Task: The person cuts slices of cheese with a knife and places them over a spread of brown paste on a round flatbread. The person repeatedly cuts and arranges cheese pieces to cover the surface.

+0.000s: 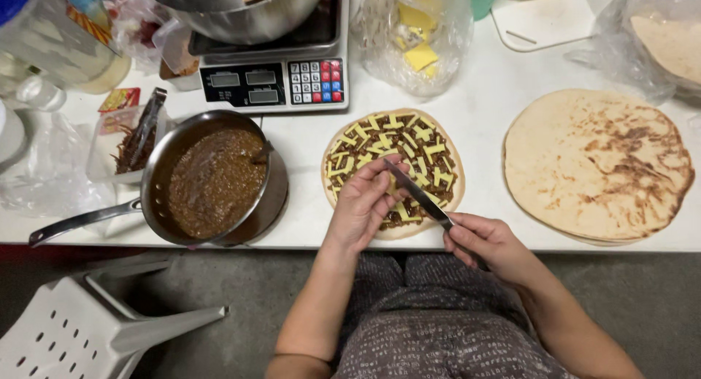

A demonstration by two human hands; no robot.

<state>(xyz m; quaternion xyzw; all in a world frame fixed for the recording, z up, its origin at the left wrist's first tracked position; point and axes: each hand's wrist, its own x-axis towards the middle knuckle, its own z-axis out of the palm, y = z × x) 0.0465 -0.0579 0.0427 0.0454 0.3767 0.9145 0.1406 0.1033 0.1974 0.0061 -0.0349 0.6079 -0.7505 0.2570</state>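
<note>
Near the lower middle of the frame, the right hand (488, 245) is closed around the handle of a knife (418, 193), whose blade slants up and to the left over the near edge of a topped flatbread (394, 171). The left hand (363, 202) sits just left of the blade, its fingers (380, 176) curled together and pinching at the blade's upper end, seemingly on a small yellow piece, though what they grip is too small to tell for sure. The topped flatbread lies at the centre of the white table (482, 94), spread with dark brown filling and crossed with strips of yellow cheese. To its left, at the table's front edge, stands a metal pan (212, 178) of thick brown sauce, its long handle running to the lower left. Behind the pan, in the upper middle, a digital scale (274, 82) carries a steel bowl (244, 10). Right of the scale, a clear plastic bag (416, 36) holds more yellow cheese. At the right of the frame lies a stack of plain browned flatbreads (595, 163), well apart from the hands. A white plastic chair (87, 331) shows in the lower left corner, below the table.
</note>
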